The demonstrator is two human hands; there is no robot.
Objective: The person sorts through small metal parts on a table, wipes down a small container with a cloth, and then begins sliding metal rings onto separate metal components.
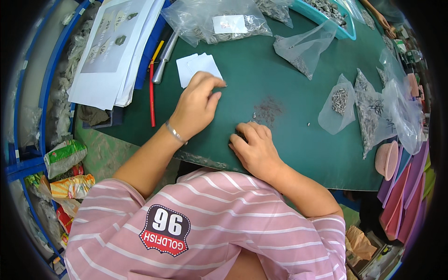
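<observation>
My left hand (196, 105), with a metal bracelet at the wrist, is raised by some white cards (198, 65). Its fingers are curled, and a tiny shiny metal part (226, 85) shows at the tip of the index finger. Low on the green table (289, 154), my right hand (256, 147) rests with bent fingers; whatever they hold, if anything, is hidden. Just beyond those fingertips lies a small metal piece (254, 115), beside a patch of dark specks (269, 111). Another small piece (308, 124) lies farther right.
Clear bags of metal parts (233, 28) stand at the back, near a turquoise tray (350, 30). More open bags (338, 102) lie to the right, by a pink bowl (386, 160). Left are paper sheets (109, 46), a red-and-yellow stick (152, 93) and a metal rod (164, 60). Another person's hand (385, 23) shows far right.
</observation>
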